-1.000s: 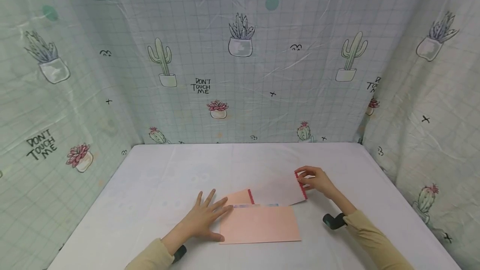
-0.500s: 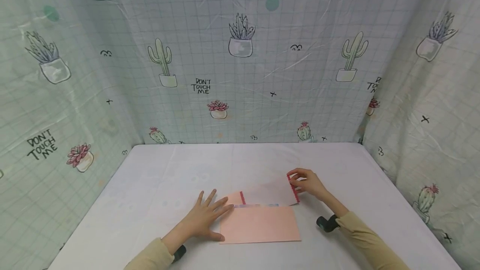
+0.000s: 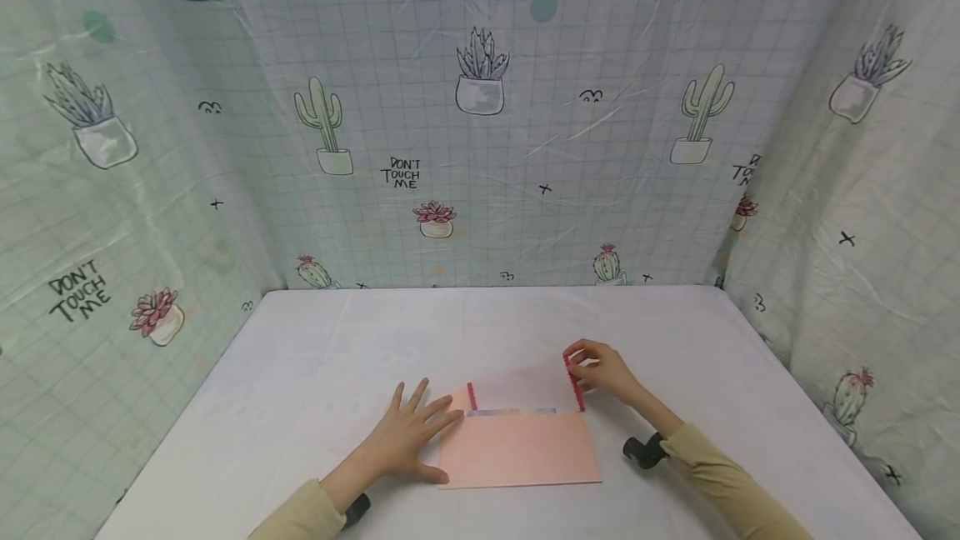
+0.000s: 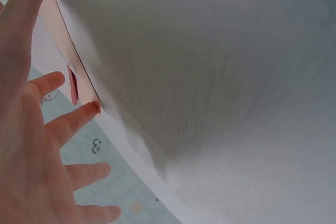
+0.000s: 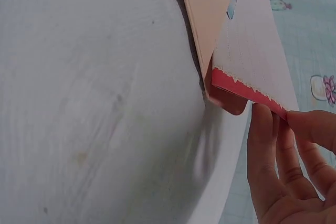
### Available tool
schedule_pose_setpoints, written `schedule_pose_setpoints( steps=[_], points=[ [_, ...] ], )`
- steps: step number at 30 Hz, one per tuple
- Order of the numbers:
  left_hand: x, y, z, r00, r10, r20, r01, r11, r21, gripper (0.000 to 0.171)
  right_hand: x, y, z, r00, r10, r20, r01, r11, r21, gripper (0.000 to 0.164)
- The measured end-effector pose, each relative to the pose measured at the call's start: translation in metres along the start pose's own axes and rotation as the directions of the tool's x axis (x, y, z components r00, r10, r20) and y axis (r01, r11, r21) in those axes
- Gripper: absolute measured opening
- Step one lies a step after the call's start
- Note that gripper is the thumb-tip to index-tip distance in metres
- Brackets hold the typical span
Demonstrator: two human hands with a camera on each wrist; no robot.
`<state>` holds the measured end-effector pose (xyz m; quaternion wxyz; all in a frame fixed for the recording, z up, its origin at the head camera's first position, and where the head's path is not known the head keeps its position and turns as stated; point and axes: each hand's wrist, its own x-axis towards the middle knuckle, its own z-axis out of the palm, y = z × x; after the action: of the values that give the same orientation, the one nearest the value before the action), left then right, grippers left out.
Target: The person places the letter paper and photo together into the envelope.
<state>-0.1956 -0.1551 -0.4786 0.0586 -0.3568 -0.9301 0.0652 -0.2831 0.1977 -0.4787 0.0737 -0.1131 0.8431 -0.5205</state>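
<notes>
A peach-pink envelope (image 3: pixel 521 450) lies flat on the table, its flap (image 3: pixel 459 397) spread toward the back. My left hand (image 3: pixel 411 438) rests on its left edge, fingers straight and spread, thumb at the lower left corner. Over the flap is a white paper sheet (image 3: pixel 519 390) with a red strip along each short end. My right hand (image 3: pixel 602 372) pinches its right red end between thumb and fingers. In the right wrist view, the red strip (image 5: pixel 247 90) stands tilted up beside the envelope's edge (image 5: pixel 197 30). A bluish strip (image 3: pixel 491 412) shows along the envelope's upper edge.
A white cloth covers the table (image 3: pixel 337 340). Behind and at both sides hangs a curtain (image 3: pixel 480 165) printed with cacti. Dark wrist-worn devices, such as the right one (image 3: pixel 643 452), sit close to the tabletop under each forearm.
My right hand has moved left and slightly toward me, bringing the white sheet with it, so its right end now lines up closer with the envelope. My left hand has stayed put.
</notes>
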Motion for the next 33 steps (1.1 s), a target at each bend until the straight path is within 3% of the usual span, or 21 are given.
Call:
schedule_pose_setpoints(
  steps=[8,15,23,28,33],
  points=[
    [0.000,0.001,0.000,1.000,-0.015,0.007,0.015,1.000,0.002,0.088,-0.001,-0.001,0.005,0.988,-0.148,0.038,0.146,0.987,0.066,0.020],
    [0.001,0.000,0.002,0.999,-0.021,0.025,0.021,1.000,0.012,0.089,-0.006,-0.010,0.012,0.994,-0.083,0.072,0.082,0.996,0.018,0.026],
    [0.001,0.000,0.002,0.999,-0.029,0.046,0.029,1.000,-0.003,0.090,-0.023,-0.033,0.013,0.991,-0.122,0.058,0.128,0.986,-0.105,0.022],
    [0.001,0.000,0.003,0.998,-0.028,0.052,0.029,0.999,-0.016,0.091,-0.020,-0.025,0.011,0.989,-0.112,0.097,0.123,0.986,-0.110,0.020],
    [-0.001,0.000,0.003,1.000,-0.003,-0.006,0.003,1.000,-0.030,0.089,-0.009,-0.006,0.009,0.986,-0.069,0.152,0.086,0.991,-0.107,0.018]
  ],
)
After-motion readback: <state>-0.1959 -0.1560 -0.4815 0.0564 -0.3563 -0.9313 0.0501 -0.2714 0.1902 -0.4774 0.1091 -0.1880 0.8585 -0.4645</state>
